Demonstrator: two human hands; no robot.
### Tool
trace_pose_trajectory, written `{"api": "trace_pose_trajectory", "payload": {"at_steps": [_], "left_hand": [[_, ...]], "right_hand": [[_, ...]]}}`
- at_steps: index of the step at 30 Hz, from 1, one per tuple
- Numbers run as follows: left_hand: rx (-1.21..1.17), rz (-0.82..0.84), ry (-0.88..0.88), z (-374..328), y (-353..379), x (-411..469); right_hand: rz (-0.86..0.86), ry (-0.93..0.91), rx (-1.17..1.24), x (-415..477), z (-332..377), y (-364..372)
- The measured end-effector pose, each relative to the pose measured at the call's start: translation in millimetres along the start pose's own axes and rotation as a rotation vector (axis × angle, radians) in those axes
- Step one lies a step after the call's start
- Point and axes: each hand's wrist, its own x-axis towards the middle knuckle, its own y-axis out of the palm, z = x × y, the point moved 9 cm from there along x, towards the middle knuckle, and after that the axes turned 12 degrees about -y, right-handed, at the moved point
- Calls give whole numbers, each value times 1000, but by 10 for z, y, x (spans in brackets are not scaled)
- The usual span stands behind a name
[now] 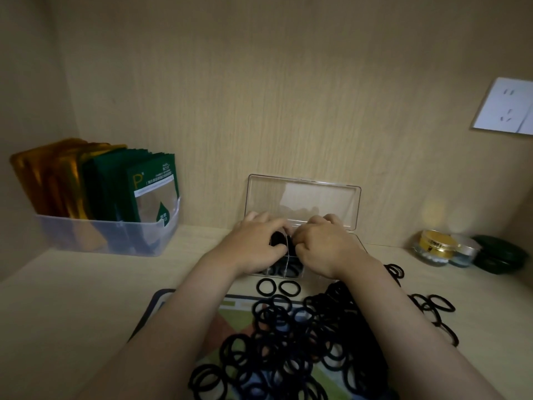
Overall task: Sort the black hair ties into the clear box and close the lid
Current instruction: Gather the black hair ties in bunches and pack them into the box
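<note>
Though plainly begun, nowhere near finished. Nearest, heaped on the patterned mat [161,301] and spilling off its right edge onto the tabletop [72,298]: a large tangle of black hair ties [288,342], by far the greater share, yet to be sorted; two more lying singly just in front of the clear box [268,273]. Further on, inside that box, dark rings showing in the near compartments [292,269] either side of a clear divider [286,255], so partly filled at best. Over the box, both hands side by side and close together: left hand [256,243] with thumb and curled fingers pinching a bunch of ties at the divider, seemingly tucking it down; right hand [326,246] curled likewise over the next compartment, but impossible to tell whether gripping ties or only pressing on them, fingertips hidden behind knuckles. Behind, lid [302,197] standing open and upright against the back wall [288,111], so closing not yet done. Hidden under the hands: most of the box, the number of compartments, the fill of each; under the right forearm [403,327], part of the heap. Cut off at the bottom edge: the near end of mat and heap. Dim light, so single ties within the tangle hard to separate. Farthest, to the sides: a clear bin [106,238] of sachets [153,194] at left, small jars [435,248] at right.
</note>
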Motion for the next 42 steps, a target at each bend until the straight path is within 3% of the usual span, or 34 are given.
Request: {"api": "trace_pose_trajectory", "payload": {"at_steps": [7,11,15,21,26,29,35,42], "left_hand": [[53,4,25,-14,6,-16],[-71,-42,-56,63,-58,-18],[1,-33,-18,25,-49,-9],[41,-78,11,-33,-142,-42],[-7,-247,93,-154,-410,-250],[5,-174,71,-171,-453,-390],[139,-7,-11,-103,-248,-648],[261,28,11,20,81,-766]], "right_hand": [[-248,74,237,-119,-59,-325],[-158,60,194,-114,24,-242],[-23,33,127,-87,82,-120],[-195,88,279,-146,-18,-388],[-282,27,428,-163,72,-601],[-218,-19,470,-208,206,-590],[74,-64,296,-446,449,-242],[66,19,54,-574,412,80]]}}
